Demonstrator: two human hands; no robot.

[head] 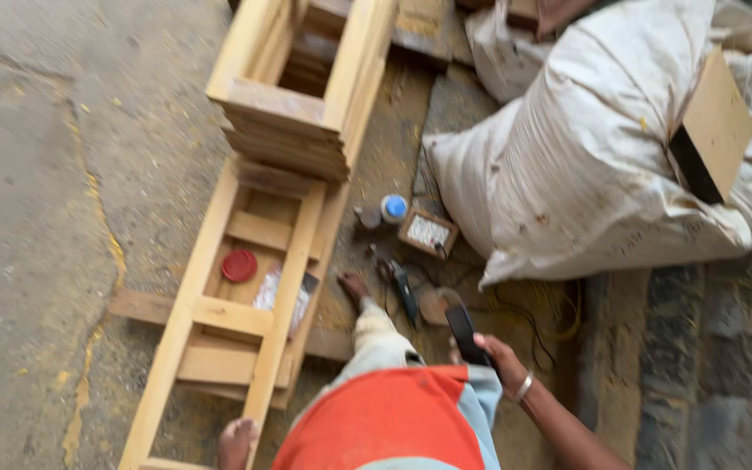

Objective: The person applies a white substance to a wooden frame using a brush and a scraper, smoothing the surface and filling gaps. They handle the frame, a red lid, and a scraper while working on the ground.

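My right hand (500, 359), a metal bangle on its wrist, is closed around a dark flat handset (463, 334) held upright beside my orange-clad lap. My leg in pale trousers stretches forward, its bare foot (354, 287) resting beside a long ladder-like wooden frame (219, 318) that lies on the ground. A rounded brown shape (237, 442) at the bottom edge touches that frame; I cannot tell whether it is my left hand or a foot.
A red lid (238, 265) and a clear plastic bag (276, 294) lie inside the frame. Stacked wooden frames (293, 113) stand beyond. A small power tool (402, 292), a blue-capped jar (393, 207), a small wooden box (428, 232), cables and large white sacks (594, 157) sit on the right.
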